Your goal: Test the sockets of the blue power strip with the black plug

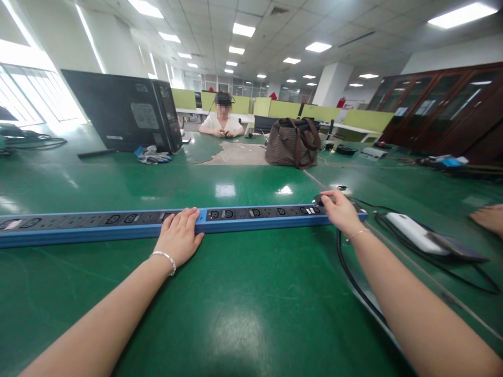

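Note:
A long blue power strip (243, 226) with a row of black sockets lies across the green table (236, 293). My left hand (181, 238) rests on the strip near its middle, fingers stretched over the top face, holding nothing. Near the strip's right end, my right hand (341, 212) pinches a small black plug (318, 200) just above the sockets. A thick black cable (348, 267) runs down from under my right hand toward the table's near edge. Whether the plug touches a socket cannot be made out.
A computer tower (126, 110) and gloves (152, 155) stand back left. A brown bag (293, 142) sits ahead, with a seated person behind the table. At right lie a white adapter-like object (416, 233), cables and another person's hand (489, 217).

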{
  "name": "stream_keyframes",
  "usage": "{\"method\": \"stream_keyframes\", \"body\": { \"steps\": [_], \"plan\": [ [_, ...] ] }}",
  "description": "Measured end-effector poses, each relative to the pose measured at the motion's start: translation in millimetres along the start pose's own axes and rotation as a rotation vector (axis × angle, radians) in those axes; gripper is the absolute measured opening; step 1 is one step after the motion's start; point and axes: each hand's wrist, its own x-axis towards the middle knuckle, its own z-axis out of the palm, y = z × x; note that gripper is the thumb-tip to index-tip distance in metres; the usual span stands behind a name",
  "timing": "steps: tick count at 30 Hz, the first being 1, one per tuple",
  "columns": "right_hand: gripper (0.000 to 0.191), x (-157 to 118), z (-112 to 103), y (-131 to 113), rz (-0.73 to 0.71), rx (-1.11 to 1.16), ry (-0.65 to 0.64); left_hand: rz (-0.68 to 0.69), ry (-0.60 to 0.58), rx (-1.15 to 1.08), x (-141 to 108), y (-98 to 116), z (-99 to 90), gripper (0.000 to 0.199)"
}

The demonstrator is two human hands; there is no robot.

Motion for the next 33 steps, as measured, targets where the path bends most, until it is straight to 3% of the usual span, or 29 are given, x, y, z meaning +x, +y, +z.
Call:
{"method": "stream_keyframes", "body": {
  "steps": [5, 9, 13, 33],
  "plan": [
    [0.03, -7.7, 11.8, -24.1, -0.037, -0.021, -0.074, -0.004, 0.006, -0.013, -0.1, 0.1, 0.5, 0.052],
    [0.028, -15.1, 20.0, -44.4, -0.037, -0.16, -0.172, -0.002, 0.009, -0.01, -0.2, -0.3, 1.8, 0.052],
    [0.031, -17.8, 25.5, -58.0, 0.001, -0.278, -0.187, 0.005, 0.015, -0.003, -0.4, -0.7, 2.4, 0.052],
    [0.036, -24.9, 34.8, -71.6, 0.039, -0.507, -0.252, 0.009, 0.011, 0.029, -0.2, 0.0, 1.7, 0.053]
  ]
}}
